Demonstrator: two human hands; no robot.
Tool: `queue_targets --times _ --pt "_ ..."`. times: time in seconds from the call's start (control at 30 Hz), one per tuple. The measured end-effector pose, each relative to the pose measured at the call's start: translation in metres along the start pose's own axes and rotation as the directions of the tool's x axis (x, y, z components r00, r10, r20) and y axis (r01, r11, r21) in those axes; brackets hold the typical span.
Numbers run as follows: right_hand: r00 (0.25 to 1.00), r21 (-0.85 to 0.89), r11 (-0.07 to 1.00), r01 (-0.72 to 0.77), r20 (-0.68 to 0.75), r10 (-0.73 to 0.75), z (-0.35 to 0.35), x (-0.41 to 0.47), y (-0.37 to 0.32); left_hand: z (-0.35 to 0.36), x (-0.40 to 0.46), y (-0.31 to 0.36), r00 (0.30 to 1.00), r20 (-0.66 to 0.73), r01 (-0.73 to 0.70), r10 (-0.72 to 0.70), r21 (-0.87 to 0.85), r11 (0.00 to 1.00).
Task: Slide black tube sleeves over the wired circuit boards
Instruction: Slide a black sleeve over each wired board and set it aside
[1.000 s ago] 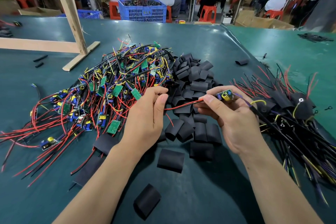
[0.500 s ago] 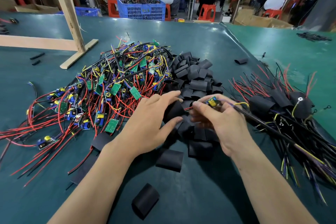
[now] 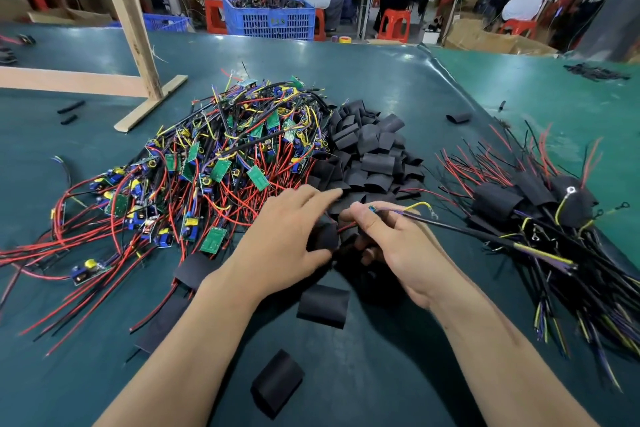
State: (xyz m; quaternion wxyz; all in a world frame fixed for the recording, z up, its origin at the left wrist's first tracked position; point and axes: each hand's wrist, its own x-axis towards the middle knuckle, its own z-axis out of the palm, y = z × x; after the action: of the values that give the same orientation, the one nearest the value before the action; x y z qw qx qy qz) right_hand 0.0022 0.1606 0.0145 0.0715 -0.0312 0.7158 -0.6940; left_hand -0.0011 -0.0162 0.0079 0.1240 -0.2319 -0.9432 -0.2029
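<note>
Left hand (image 3: 284,246) grips a black sleeve (image 3: 323,236) between thumb and fingers; right hand (image 3: 398,246) just beside it pinches wired board (image 3: 372,209), red lead touching sleeve.

A wooden frame (image 3: 128,31) stands on the green table (image 3: 381,80), blue crate (image 3: 270,15) beyond.
</note>
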Motion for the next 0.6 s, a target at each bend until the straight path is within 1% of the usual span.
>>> queue_targets --times 0.03,0.1,0.17,0.23,0.33,0.5,0.6 --pt "0.999 -0.015 0.999 0.033 -0.018 -0.033 0.000 0.001 0.001 -0.002 0.000 0.000 0.999 -0.042 0.021 -0.022 -0.035 0.999" --pt "0.995 -0.017 0.997 0.078 -0.053 -0.079 0.002 0.002 0.000 -0.003 -0.001 0.001 0.991 -0.134 0.016 -0.029 -0.097 0.995" --pt "0.993 0.041 0.996 0.085 -0.087 -0.082 0.004 0.002 0.000 -0.004 -0.001 0.001 0.983 -0.179 0.007 -0.034 -0.149 0.989" --pt "0.991 0.094 0.990 0.108 -0.091 -0.100 0.005 0.003 0.001 -0.003 -0.002 0.000 0.989 -0.142 0.023 -0.047 -0.164 0.986" --pt "0.988 0.087 0.989 0.122 -0.106 -0.113 0.006 0.004 0.003 -0.001 -0.003 -0.001 0.999 -0.042 0.014 -0.021 -0.173 0.985" --pt "0.992 0.133 0.989 0.060 -0.117 -0.045 0.008 0.006 0.005 -0.004 -0.007 -0.008 1.000 -0.014 -0.015 0.012 -0.257 0.966" --pt "0.995 0.181 0.983 0.039 -0.102 -0.021 0.004 0.007 0.003 -0.005 -0.007 -0.011 1.000 -0.010 -0.007 0.004 -0.226 0.974"
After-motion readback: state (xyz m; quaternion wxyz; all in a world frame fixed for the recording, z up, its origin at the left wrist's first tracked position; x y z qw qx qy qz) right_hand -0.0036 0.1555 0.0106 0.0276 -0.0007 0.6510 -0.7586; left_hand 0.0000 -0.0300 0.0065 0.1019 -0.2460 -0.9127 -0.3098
